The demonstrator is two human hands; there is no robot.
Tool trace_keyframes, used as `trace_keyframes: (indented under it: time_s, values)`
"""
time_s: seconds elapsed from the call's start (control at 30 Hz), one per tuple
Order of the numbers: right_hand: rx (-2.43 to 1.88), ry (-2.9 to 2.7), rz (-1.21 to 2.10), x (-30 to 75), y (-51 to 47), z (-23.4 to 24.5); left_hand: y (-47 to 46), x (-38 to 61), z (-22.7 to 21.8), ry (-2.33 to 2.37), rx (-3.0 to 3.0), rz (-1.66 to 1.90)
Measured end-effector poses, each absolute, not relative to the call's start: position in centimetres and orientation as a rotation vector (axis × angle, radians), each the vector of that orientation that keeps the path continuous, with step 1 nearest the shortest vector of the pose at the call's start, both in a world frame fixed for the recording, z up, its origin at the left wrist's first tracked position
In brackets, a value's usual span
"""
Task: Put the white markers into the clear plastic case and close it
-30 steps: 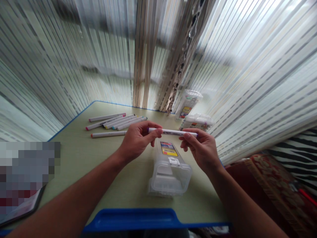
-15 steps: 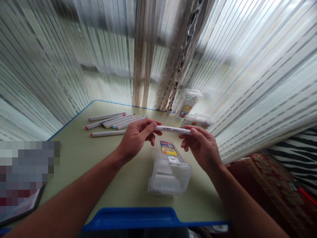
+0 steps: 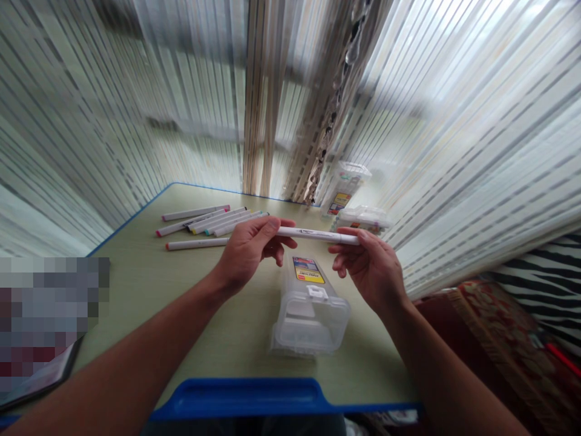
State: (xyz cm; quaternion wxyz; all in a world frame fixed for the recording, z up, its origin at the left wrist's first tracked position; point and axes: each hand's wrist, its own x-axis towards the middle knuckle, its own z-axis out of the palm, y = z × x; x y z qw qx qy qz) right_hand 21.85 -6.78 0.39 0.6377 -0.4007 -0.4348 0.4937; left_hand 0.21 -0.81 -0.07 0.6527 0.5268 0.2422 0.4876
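Observation:
A white marker [image 3: 315, 235] is held level above the table, one end in each of my hands. My left hand [image 3: 252, 248] pinches its left end between thumb and fingers. My right hand [image 3: 370, 266] grips its right end with fingers curled. Right below the marker lies a clear plastic case [image 3: 311, 306] with a yellow label, flat on the pale green table [image 3: 181, 290]. Several more white markers [image 3: 206, 221] with coloured tips lie side by side at the far left of the table.
Two more clear cases [image 3: 345, 188] stand and lie at the table's far right, by the striped curtains [image 3: 408, 121]. A blue tray edge [image 3: 245, 396] runs along the near side. A dark flat object [image 3: 40, 378] sits at the near left; red patterned fabric [image 3: 490, 339] lies to the right.
Both hands have lifted the marker slightly and shifted along it; the purple ends seen a second ago are now covered by my fingers.

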Motion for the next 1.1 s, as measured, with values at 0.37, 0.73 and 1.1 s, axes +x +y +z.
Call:
trace_keyframes:
  time_s: [0.37, 0.73, 1.1]
  values:
    - [-0.951, -1.073, 1.04, 21.73, -6.77, 0.0, -0.84, 0.31, 0.02, 0.635, 1.353, 1.107]
    - [-0.966, -1.103, 1.016, 21.62, -6.85, -0.21, -0.97, 0.24, 0.16, 0.661, 1.436, 1.105]
    - [-0.953, -1.081, 1.064, 21.6, -6.94, -0.04, -0.88, 0.16, 0.03, 0.576, 1.418, 1.113]
